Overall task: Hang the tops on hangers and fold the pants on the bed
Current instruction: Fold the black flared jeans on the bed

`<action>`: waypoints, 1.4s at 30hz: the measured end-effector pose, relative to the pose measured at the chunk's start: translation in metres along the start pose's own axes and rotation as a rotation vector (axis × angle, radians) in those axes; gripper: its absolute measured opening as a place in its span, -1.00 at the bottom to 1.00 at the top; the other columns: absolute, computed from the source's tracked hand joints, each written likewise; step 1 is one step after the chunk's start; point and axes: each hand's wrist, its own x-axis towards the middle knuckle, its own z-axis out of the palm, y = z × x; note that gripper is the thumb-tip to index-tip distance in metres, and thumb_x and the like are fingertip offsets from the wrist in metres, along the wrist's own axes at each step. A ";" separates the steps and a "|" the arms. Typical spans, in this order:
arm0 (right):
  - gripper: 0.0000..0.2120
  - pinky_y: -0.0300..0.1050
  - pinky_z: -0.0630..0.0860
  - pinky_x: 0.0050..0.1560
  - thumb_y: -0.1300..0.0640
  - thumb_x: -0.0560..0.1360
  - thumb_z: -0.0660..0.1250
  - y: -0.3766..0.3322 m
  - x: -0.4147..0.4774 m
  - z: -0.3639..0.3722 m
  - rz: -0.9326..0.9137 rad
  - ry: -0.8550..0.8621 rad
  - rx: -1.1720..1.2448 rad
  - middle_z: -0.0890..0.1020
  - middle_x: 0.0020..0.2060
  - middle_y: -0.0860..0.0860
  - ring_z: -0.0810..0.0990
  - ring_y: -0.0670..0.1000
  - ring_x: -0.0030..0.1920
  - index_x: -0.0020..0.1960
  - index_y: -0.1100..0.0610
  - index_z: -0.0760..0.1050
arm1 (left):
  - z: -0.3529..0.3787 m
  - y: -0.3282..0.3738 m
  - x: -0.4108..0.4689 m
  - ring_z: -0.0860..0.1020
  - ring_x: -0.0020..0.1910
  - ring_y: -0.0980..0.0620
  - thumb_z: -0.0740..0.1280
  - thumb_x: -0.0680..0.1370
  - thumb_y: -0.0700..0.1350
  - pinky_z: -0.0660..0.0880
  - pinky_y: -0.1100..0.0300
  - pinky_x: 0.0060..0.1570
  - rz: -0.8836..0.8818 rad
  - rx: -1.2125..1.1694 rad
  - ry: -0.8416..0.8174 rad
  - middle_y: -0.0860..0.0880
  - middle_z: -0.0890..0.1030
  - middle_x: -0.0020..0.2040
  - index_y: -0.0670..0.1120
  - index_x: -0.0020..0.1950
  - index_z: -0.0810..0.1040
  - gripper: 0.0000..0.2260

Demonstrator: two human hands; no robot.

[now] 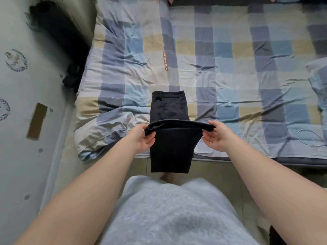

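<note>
Fingers (150, 140) of the left hand (141, 137) pinch the left end of a fold in the dark pants (169, 149), and the fingers (207, 137) of the right hand (216, 136) pinch its right end, so both hands grip the cloth and hold the fold level just above the near edge of the bed (247, 159). Beyond the fold, the waistband part of the pants lies flat on the checked cover (221, 68). Below the fold, the leg ends hang down past the mattress edge, in front of the tiled floor (99, 167).

Nothing lies on the cover directly beyond the pants. An orange label strip (165, 61) is sewn into the cover farther back, well apart from the waistband. A pillow (318, 80) in the same check sits at the right edge of the bed, and a thin cord (309, 138) loops on the cover near it. At the bed's left side, a dark bundle (71, 79) is wedged between the mattress and the pale wall (17, 156); a larger dark shape (47, 22) sits farther back along the same side. The wall carries printed wreath emblems (16, 60) and a brown patch of tape (36, 121).

Nearest the camera are the person's pale grey top (168, 213) and, just beyond it on the floor, a bare foot (166, 177). The cover is rumpled toward its near left corner.
</note>
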 end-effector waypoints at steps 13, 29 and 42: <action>-0.82 -0.02 0.55 -0.14 0.00 0.60 0.28 -0.100 0.261 0.093 0.008 0.088 -0.090 0.63 -0.17 0.06 0.63 0.01 -0.16 -0.06 0.11 0.49 | 0.067 0.120 0.269 0.59 -0.21 0.11 0.22 0.64 -0.13 0.50 0.13 -0.01 -0.050 -0.003 0.045 -0.01 0.56 -0.21 -0.11 -0.08 0.51 -0.86; -0.59 0.17 0.51 0.16 -0.10 0.61 0.26 -0.016 0.341 0.080 0.123 -0.138 0.026 0.62 0.27 0.01 0.52 0.03 0.33 0.39 0.06 0.46 | 0.035 0.008 0.329 0.54 0.30 0.04 0.22 0.63 0.20 0.52 0.05 0.05 -0.033 0.129 -0.143 0.05 0.60 0.31 0.10 0.48 0.40 -0.56; -0.69 0.11 0.42 0.25 -0.09 0.61 0.24 0.142 0.323 -0.007 0.419 -0.091 -0.223 0.72 0.09 -0.06 0.59 -0.02 0.22 0.23 0.04 0.58 | -0.046 -0.137 0.318 0.60 0.16 0.01 0.22 0.66 0.11 0.46 0.03 0.16 -0.308 0.532 0.126 0.04 0.71 0.07 -0.01 0.12 0.64 -0.73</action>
